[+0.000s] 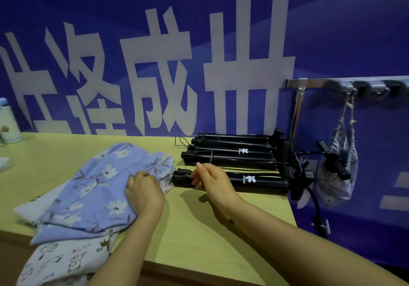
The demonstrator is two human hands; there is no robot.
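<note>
A blue floral garment (99,181) lies on the yellow-green table (199,230), on top of a white cartoon-print garment (64,261) that hangs over the near edge. My left hand (145,195) grips a bunched fold at the blue garment's right end. My right hand (210,180) is just to the right of it. Its fingers are curled against the end of the nearest black folded tripod (254,180) and its thumb is raised. I cannot tell whether those fingers hold anything.
More black tripods (232,150) are stacked at the back right with wire hangers (183,140) on them. A metal rail with hooks (365,85) carries a floral drawstring bag (340,164). A black clamp arm (314,199) sits at the table's right edge. A bottle (8,122) stands far left.
</note>
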